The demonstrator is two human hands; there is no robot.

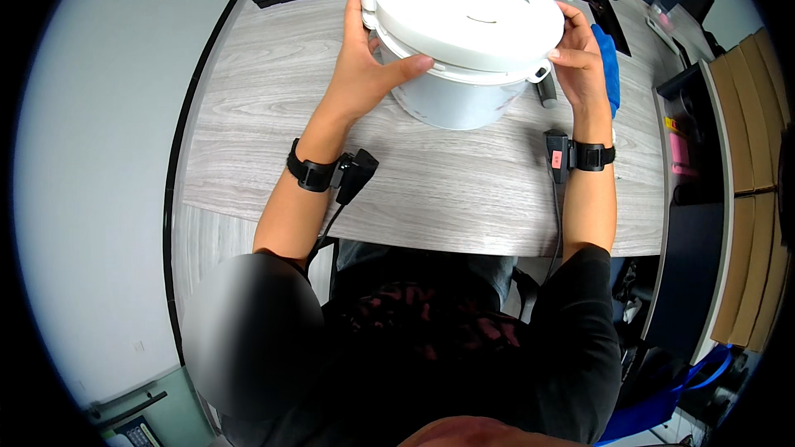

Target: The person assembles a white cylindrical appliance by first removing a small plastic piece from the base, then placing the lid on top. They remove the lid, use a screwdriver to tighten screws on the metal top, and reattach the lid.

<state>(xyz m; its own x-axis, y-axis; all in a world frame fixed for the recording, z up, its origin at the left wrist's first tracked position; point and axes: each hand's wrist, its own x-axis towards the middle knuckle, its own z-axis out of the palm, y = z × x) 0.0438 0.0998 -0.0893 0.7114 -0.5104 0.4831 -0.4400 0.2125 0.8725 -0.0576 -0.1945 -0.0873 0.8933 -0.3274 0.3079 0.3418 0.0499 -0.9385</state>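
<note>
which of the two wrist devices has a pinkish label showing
The right-wrist device: its black face carries a small pinkish label, whereas the left-wrist device, also black, shows no such label.

Left hand and right hand reach forward, thumbs pointing inward.

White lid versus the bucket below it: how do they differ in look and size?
The white lid is brighter, while the bucket looks greyer. The white lid spreads wider than the bucket's visible wall, which narrows toward its base. A curved grey crescent shows on top of the white lid; the bucket's visible wall has only faint marks. Both are pale and round.
</note>
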